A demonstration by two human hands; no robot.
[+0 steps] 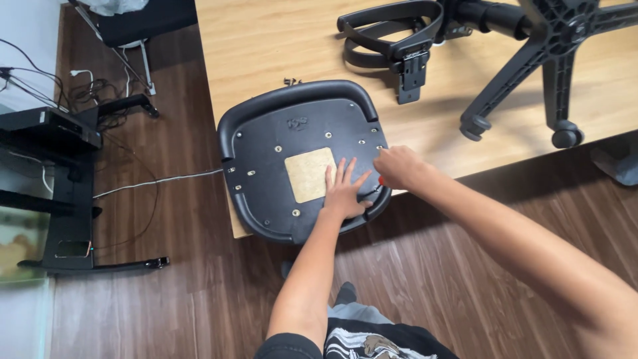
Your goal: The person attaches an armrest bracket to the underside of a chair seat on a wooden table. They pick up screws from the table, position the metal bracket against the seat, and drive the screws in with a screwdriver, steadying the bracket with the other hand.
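Firmly press the left hand [344, 191], fingers spread flat, on the seat base [302, 159] (underside up). Right hand [397, 167], fingers clamped on the screwdriver [373, 191], should hold it square to the screw

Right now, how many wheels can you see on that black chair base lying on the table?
2. One caster sits at the end of the left leg, another at the end of the middle leg of the chair base. More may lie outside the frame.
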